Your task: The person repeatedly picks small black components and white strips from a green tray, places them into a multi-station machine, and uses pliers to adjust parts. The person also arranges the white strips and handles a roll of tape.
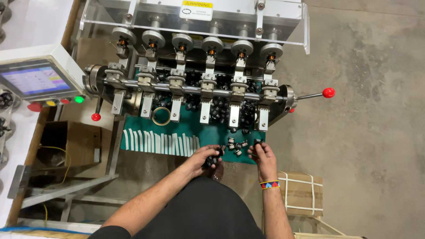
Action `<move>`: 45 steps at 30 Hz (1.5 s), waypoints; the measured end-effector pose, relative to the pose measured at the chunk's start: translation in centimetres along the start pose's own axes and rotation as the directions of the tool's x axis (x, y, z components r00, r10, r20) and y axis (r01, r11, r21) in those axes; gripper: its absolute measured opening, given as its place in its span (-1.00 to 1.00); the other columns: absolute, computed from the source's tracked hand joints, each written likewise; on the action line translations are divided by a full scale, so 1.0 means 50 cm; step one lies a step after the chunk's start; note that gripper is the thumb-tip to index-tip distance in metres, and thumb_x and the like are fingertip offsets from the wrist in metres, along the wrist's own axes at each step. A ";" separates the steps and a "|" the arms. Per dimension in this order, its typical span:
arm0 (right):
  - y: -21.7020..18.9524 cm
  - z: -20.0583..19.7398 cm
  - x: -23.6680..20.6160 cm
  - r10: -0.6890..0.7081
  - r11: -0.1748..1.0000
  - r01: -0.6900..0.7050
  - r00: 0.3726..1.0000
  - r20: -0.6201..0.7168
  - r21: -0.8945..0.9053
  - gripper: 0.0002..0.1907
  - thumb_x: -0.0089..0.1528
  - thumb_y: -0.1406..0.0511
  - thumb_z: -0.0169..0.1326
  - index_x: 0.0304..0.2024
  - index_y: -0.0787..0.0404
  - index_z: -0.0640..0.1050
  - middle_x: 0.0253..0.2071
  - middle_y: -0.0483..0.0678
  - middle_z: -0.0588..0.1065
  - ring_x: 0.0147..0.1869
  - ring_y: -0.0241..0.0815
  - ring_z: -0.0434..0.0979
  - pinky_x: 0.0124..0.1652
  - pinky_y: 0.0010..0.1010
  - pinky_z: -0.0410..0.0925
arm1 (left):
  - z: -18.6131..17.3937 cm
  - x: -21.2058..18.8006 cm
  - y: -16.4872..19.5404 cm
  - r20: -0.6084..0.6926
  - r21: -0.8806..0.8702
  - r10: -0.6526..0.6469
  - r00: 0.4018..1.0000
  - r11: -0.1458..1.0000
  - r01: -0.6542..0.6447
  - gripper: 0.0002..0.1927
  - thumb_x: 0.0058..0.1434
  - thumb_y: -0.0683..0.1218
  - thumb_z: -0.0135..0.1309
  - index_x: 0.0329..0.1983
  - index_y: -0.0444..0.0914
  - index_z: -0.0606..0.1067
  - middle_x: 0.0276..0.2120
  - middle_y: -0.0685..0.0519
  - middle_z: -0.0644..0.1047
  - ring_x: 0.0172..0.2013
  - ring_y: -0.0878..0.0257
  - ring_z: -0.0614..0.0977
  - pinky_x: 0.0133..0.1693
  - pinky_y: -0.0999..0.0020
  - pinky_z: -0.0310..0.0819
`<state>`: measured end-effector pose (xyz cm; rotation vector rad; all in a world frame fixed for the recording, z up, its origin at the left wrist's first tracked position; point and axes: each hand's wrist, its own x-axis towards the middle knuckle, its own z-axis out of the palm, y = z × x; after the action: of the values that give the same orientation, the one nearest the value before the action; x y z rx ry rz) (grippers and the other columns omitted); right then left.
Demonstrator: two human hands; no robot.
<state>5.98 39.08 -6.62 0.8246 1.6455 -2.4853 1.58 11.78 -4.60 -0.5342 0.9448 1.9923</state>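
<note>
Currently, in the head view, our left hand (208, 158) cups several small black bobbins (211, 160) at the near edge of the green mat (199, 128). Our right hand (262, 154) pinches one black bobbin (257, 142) just beside loose bobbins (237, 146) below the winding machine (195, 84).

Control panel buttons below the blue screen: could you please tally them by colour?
Red round buttons: 2
Yellow round button: 1
Green lit round button: 1
Total: 4
</note>
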 end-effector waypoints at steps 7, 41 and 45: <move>-0.047 -0.018 0.075 0.059 0.998 -0.056 0.994 0.097 -0.034 -0.71 0.34 0.19 0.12 -0.01 0.25 0.54 -0.18 -0.02 0.61 -0.15 -0.21 0.63 -0.15 -0.37 0.47 | -0.024 -0.026 -0.067 -0.180 -0.009 0.102 0.978 0.994 -0.105 -0.64 0.30 -0.15 0.19 0.15 -0.31 0.50 -0.20 0.06 0.59 -0.30 0.33 0.61 -0.49 0.53 0.47; 0.051 0.140 0.056 0.094 0.993 -0.077 0.975 0.202 -0.091 -0.67 0.35 0.13 0.06 -0.03 0.26 0.55 -0.17 -0.02 0.62 -0.15 -0.22 0.64 -0.19 -0.43 0.48 | -0.054 -0.031 -0.004 -0.282 -0.023 0.021 0.959 0.999 -0.029 -0.79 0.27 -0.13 0.10 -0.10 -0.32 0.41 -0.25 -0.07 0.52 -0.30 0.12 0.70 -0.51 0.38 0.56; 0.033 0.158 0.070 0.082 0.996 -0.076 0.984 0.158 -0.047 -0.67 0.37 0.12 0.07 -0.04 0.25 0.54 -0.17 -0.01 0.61 -0.17 -0.23 0.63 -0.22 -0.42 0.46 | -0.084 -0.057 -0.014 -0.245 -0.103 0.025 0.969 0.993 -0.051 -0.81 0.28 -0.16 0.14 -0.12 -0.31 0.41 -0.29 -0.06 0.52 -0.25 0.10 0.70 -0.46 0.38 0.59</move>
<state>0.34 32.37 -7.29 0.6530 1.5736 -2.3868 3.81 7.31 -5.64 -0.8426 1.0031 2.0532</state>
